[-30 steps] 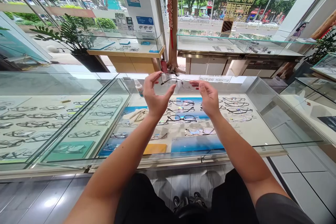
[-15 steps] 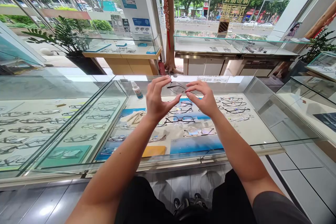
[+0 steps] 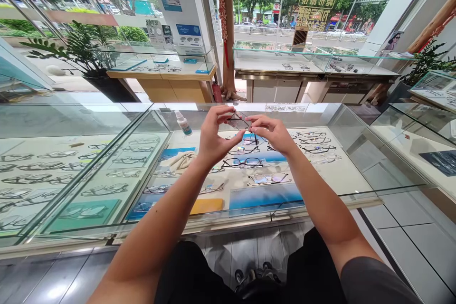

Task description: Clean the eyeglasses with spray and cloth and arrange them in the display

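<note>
R hand shifted inward vs. 1 s ago; now pinches glasses w/ L hand, above counter. Pick-up done; handling appears in progress; set-down not yet done.

The held glasses are above the display case, right of a spray bottle near its far left corner; a cloth lies before the bottle.

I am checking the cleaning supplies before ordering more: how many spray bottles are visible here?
1: the white spray bottle is left of the left hand, beyond the beige cloth. Others may be hidden behind the arms.
</note>
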The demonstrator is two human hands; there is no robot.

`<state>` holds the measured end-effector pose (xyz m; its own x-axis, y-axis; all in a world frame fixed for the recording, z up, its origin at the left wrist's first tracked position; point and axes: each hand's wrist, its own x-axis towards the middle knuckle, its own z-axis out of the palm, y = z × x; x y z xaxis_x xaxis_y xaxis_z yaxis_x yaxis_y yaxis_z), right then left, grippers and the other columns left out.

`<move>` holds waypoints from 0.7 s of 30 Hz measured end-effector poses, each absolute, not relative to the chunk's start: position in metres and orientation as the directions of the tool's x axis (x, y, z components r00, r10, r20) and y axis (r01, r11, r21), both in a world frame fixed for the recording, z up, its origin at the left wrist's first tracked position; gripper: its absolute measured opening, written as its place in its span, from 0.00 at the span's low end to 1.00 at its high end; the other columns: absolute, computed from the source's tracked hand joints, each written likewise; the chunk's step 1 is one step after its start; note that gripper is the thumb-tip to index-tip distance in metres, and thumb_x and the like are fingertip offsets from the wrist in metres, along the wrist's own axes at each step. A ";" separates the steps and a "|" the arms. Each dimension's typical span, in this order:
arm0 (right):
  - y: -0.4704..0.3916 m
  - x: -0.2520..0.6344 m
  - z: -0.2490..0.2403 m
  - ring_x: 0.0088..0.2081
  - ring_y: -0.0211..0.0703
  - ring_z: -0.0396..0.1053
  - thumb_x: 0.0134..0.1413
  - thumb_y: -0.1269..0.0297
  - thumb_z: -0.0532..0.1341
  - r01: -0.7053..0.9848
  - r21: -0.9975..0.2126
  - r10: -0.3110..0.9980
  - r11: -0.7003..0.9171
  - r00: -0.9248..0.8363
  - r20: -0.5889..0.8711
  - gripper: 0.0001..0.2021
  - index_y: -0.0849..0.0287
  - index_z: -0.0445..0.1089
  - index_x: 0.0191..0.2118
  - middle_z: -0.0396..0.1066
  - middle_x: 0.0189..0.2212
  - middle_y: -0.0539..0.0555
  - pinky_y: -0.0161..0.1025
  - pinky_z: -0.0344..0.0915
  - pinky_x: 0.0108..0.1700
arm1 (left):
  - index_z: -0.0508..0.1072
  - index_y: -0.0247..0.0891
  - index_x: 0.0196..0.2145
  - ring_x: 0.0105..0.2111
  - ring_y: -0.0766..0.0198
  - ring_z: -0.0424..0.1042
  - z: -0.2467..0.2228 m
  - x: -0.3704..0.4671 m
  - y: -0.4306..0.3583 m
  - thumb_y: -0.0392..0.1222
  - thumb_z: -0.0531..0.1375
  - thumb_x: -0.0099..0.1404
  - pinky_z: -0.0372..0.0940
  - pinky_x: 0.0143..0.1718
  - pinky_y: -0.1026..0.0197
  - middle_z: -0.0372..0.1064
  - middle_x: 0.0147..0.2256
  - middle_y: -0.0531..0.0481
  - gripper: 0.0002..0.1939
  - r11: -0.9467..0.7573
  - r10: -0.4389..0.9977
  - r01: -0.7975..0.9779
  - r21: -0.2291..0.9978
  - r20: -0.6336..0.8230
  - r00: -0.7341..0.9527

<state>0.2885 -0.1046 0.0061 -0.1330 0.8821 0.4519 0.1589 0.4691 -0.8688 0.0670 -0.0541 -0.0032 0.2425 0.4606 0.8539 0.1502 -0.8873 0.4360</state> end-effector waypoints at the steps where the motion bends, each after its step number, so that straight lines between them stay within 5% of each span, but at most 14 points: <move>1: -0.104 0.289 0.006 0.57 0.53 0.79 0.59 0.49 0.73 0.112 -0.895 0.897 0.433 -0.150 0.415 0.11 0.50 0.84 0.36 0.84 0.55 0.55 0.58 0.72 0.65 | 0.71 0.44 0.61 0.57 0.53 0.78 -0.004 0.068 -0.054 0.46 0.74 0.65 0.78 0.58 0.49 0.74 0.57 0.41 0.31 -0.880 0.476 0.130 0.458 0.844 0.249; 6: -0.103 0.290 0.007 0.45 0.49 0.82 0.54 0.48 0.75 0.063 -0.951 0.940 0.303 -0.184 0.288 0.13 0.51 0.85 0.35 0.87 0.39 0.53 0.55 0.77 0.59 | 0.70 0.44 0.62 0.57 0.53 0.79 -0.006 0.068 -0.052 0.47 0.74 0.66 0.78 0.57 0.50 0.74 0.58 0.40 0.31 -0.853 0.517 0.107 0.511 0.798 0.309; 10: -0.100 0.291 0.004 0.47 0.50 0.83 0.51 0.48 0.77 0.014 -0.958 0.954 0.287 -0.099 0.284 0.13 0.52 0.85 0.35 0.87 0.40 0.54 0.55 0.76 0.61 | 0.67 0.45 0.66 0.56 0.52 0.78 -0.009 0.070 -0.052 0.50 0.75 0.63 0.76 0.55 0.50 0.72 0.60 0.39 0.37 -0.859 0.511 0.172 0.482 0.824 0.243; 13: -0.097 0.289 0.000 0.46 0.50 0.83 0.52 0.48 0.77 -0.006 -0.948 0.948 0.320 0.002 0.320 0.13 0.52 0.85 0.34 0.87 0.39 0.55 0.55 0.77 0.60 | 0.74 0.43 0.57 0.42 0.58 0.76 -0.010 0.076 -0.059 0.49 0.73 0.64 0.73 0.45 0.53 0.75 0.47 0.45 0.27 -0.839 0.492 0.284 0.465 0.870 0.028; 16: -0.098 0.282 -0.005 0.46 0.52 0.83 0.56 0.48 0.75 0.096 -0.915 0.913 0.392 0.086 0.400 0.13 0.52 0.85 0.37 0.87 0.41 0.55 0.56 0.78 0.57 | 0.79 0.42 0.41 0.28 0.64 0.66 -0.010 0.083 -0.070 0.49 0.67 0.70 0.64 0.34 0.58 0.67 0.28 0.54 0.09 -0.773 0.608 0.292 0.564 0.790 0.083; 21: -0.105 0.265 -0.012 0.54 0.56 0.82 0.64 0.48 0.70 0.383 -0.750 0.779 0.539 0.113 0.617 0.12 0.49 0.85 0.39 0.87 0.47 0.56 0.57 0.74 0.62 | 0.85 0.42 0.38 0.23 0.66 0.57 -0.011 0.088 -0.075 0.55 0.69 0.69 0.54 0.28 0.59 0.58 0.20 0.57 0.14 -0.558 0.826 0.138 0.819 0.531 0.187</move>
<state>0.2652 -0.1047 -0.0125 0.1133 0.7785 0.6173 0.3829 0.5391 -0.7502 0.0881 -0.0754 -0.0108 0.1875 0.8262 0.5312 0.1380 -0.5576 0.8186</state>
